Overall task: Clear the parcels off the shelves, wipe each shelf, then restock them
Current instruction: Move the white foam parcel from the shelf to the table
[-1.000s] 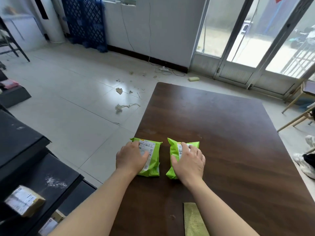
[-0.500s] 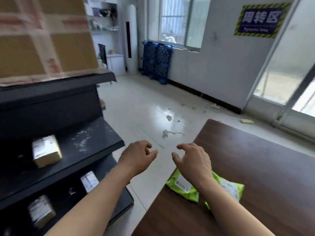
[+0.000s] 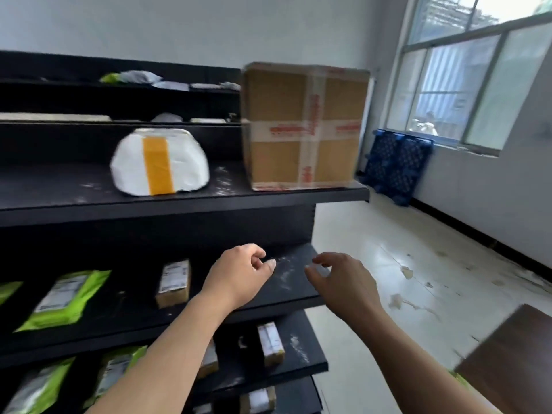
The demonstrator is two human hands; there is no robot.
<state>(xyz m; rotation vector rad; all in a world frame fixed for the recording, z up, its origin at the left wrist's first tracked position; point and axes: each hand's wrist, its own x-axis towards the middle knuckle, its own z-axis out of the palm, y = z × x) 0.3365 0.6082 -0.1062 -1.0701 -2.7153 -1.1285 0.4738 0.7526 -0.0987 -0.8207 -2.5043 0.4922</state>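
A black shelf unit [image 3: 185,201] fills the left of the head view. A large taped cardboard box [image 3: 304,127] and a white parcel with a yellow band [image 3: 159,162] stand on one shelf. On the shelf below lie a small brown box [image 3: 173,282] and a green mailer [image 3: 64,298]. My left hand [image 3: 239,273] hovers over that shelf's dusty right end, fingers loosely curled, holding nothing. My right hand [image 3: 343,282] is beside it at the shelf's corner, fingers apart and empty. Lower shelves carry another small box [image 3: 270,343] and green mailers [image 3: 116,372].
The upper shelves hold flat grey and white parcels [image 3: 140,76]. A corner of the brown table [image 3: 507,363] shows at bottom right. Blue pallets [image 3: 397,165] lean on the wall under the window. Paper scraps [image 3: 406,271] litter the tiled floor.
I let go of the two green parcels on the table and turned left to the shelves. Both empty hands have moved up to the middle shelf.
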